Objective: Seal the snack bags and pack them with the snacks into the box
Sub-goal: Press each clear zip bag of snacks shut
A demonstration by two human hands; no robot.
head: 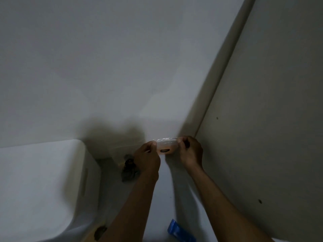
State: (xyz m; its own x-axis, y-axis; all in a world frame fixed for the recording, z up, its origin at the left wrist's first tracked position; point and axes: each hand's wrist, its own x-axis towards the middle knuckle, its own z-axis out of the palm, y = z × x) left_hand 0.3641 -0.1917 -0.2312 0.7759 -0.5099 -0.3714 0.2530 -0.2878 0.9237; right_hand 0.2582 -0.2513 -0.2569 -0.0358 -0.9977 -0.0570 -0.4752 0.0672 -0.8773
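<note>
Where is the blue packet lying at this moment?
In the head view, the blue packet lies on the white surface at the bottom edge, right of centre, between the person's two forearms and well below the clear bag they hold.

A plain white wall fills most of the view in dim light. At the right it meets a grey panel along a slanting edge. Soft shadows fall low on the wall.

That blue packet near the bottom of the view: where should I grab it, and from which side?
Take the blue packet by its upper end, coming down from above with the right hand. It seems to lie flat and slanted on the white surface, that end bare, the lower end cut off by the frame. Both hands now pinch the clear bag.
</note>
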